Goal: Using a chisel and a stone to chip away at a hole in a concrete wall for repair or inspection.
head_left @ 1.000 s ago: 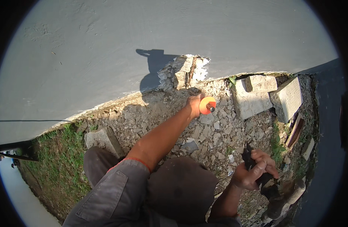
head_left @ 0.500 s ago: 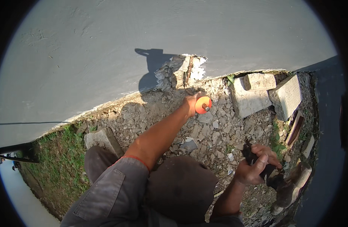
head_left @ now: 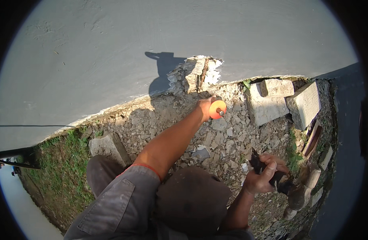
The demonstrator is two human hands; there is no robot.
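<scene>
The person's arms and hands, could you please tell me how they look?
The left hand and right hand are ungloved. The left sleeve is grey, with a stitched panel and thin orange-red edging; the right sleeve barely shows.

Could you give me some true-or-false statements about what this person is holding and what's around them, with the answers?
1. The left hand grips a chisel with an orange guard. True.
2. The right hand holds a brush. False: it holds a hammer.
3. The wall is bright red. False: it is grey.
4. The wall has a broken patch low down. True.
5. The ground by the chisel is smooth tile. False: it is strewn with rubble.
</scene>
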